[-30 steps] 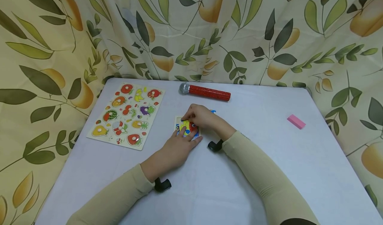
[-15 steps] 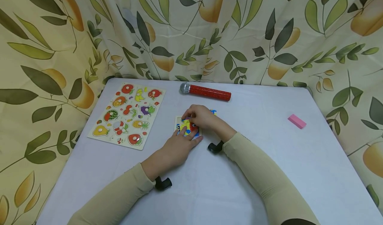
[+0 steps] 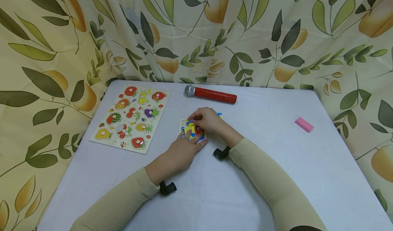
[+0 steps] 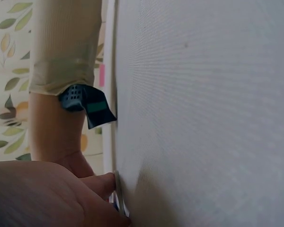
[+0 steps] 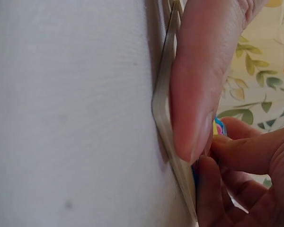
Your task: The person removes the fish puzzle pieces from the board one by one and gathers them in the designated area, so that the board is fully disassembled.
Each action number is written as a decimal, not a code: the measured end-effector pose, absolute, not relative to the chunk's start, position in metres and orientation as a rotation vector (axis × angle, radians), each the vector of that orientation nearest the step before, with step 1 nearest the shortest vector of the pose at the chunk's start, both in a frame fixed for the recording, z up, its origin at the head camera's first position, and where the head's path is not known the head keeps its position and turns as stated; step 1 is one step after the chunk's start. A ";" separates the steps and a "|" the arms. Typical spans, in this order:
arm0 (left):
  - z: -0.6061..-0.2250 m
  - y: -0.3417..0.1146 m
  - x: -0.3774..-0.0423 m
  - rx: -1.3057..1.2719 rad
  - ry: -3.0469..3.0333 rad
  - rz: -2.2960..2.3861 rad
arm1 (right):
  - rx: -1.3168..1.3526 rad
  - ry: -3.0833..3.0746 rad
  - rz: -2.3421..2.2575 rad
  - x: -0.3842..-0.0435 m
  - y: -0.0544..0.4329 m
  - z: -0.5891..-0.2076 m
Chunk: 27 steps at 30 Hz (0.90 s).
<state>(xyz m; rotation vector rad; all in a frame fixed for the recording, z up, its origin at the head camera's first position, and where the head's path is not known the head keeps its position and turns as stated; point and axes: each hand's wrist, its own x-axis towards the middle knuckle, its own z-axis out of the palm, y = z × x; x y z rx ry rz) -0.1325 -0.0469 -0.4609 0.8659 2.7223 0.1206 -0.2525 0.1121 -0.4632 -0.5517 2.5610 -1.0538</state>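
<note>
A small jigsaw puzzle board [image 3: 182, 124] with a pale rim and a yellow, red and blue picture lies mid-table in the head view. My left hand [image 3: 178, 152] spreads its fingers over the near part and presses the board down; in the right wrist view a left-hand finger [image 5: 194, 94] lies along the board's edge [image 5: 164, 94]. At the far side, my right hand [image 3: 208, 120] pinches a small puzzle piece [image 5: 219, 126] with blue, yellow and pink on it, tilted up against the board. Fingers hide much of the picture and the piece's outline.
Behind the hands lies a red glittery toy microphone [image 3: 215, 95]. A fruit peg puzzle board [image 3: 115, 140] is at the left, a pink block [image 3: 304, 125] at the right. Blue bits [image 3: 219, 115] peek out beyond my right wrist. A patterned curtain [image 3: 196, 36] hangs behind.
The right fingers have shifted very slightly at the board's far edge, with the piece still pinched. My left hand stays in place.
</note>
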 end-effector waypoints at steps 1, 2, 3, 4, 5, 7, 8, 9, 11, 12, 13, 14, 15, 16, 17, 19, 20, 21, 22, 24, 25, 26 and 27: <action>-0.461 -0.047 -0.133 0.866 2.723 0.119 | -0.551 2.564 -1.054 -0.252 0.112 -0.463; -0.462 -0.047 -0.133 0.865 2.723 0.116 | -0.545 2.567 -1.054 -0.252 0.112 -0.462; -0.462 -0.047 -0.133 0.865 2.723 0.114 | -0.536 2.571 -1.055 -0.252 0.111 -0.462; -0.462 -0.047 -0.133 0.866 2.723 0.113 | -0.525 2.576 -1.058 -0.252 0.111 -0.461; -0.463 -0.048 -0.133 0.868 2.722 0.111 | -0.504 2.577 -1.067 -0.252 0.111 -0.461; -0.463 -0.048 -0.133 0.870 2.722 0.110 | -0.455 2.570 -1.102 -0.251 0.110 -0.459; -0.463 -0.048 -0.133 0.871 2.721 0.109 | -0.427 2.556 -1.130 -0.251 0.110 -0.459; -0.463 -0.048 -0.133 0.872 2.720 0.111 | -0.407 2.541 -1.154 -0.252 0.111 -0.458; -0.462 -0.048 -0.133 0.870 2.717 0.112 | -0.370 2.500 -1.203 -0.252 0.111 -0.457; -0.461 -0.048 -0.133 0.869 2.718 0.113 | -0.362 2.481 -1.223 -0.252 0.112 -0.457; -0.461 -0.048 -0.133 0.867 2.719 0.114 | -0.355 2.462 -1.240 -0.253 0.113 -0.456; -0.461 -0.047 -0.133 0.865 2.720 0.115 | -0.351 2.444 -1.257 -0.253 0.114 -0.455; -0.461 -0.047 -0.132 0.863 2.723 0.114 | -0.350 2.431 -1.267 -0.253 0.115 -0.454; -0.460 -0.047 -0.132 0.860 2.723 0.115 | -0.346 2.418 -1.277 -0.255 0.117 -0.454; -0.460 -0.047 -0.132 0.856 2.722 0.116 | -0.347 2.409 -1.286 -0.255 0.119 -0.454; -0.460 -0.046 -0.132 0.847 2.724 0.117 | -0.350 2.405 -1.293 -0.257 0.124 -0.453; -0.460 -0.046 -0.132 0.841 2.722 0.117 | -0.349 2.408 -1.294 -0.258 0.127 -0.452; -0.459 -0.046 -0.132 0.834 2.719 0.117 | -0.353 2.417 -1.290 -0.259 0.131 -0.451; -0.459 -0.046 -0.132 0.827 2.716 0.117 | -0.359 2.431 -1.283 -0.259 0.134 -0.449; -0.458 -0.045 -0.131 0.818 2.714 0.113 | -0.370 2.461 -1.275 -0.260 0.142 -0.446; -0.458 -0.045 -0.131 0.815 2.713 0.111 | -0.374 2.479 -1.266 -0.260 0.146 -0.444; -0.458 -0.045 -0.131 0.812 2.712 0.108 | -0.375 2.495 -1.261 -0.260 0.150 -0.442; -0.458 -0.045 -0.132 0.813 2.712 0.108 | -0.378 2.511 -1.255 -0.260 0.154 -0.440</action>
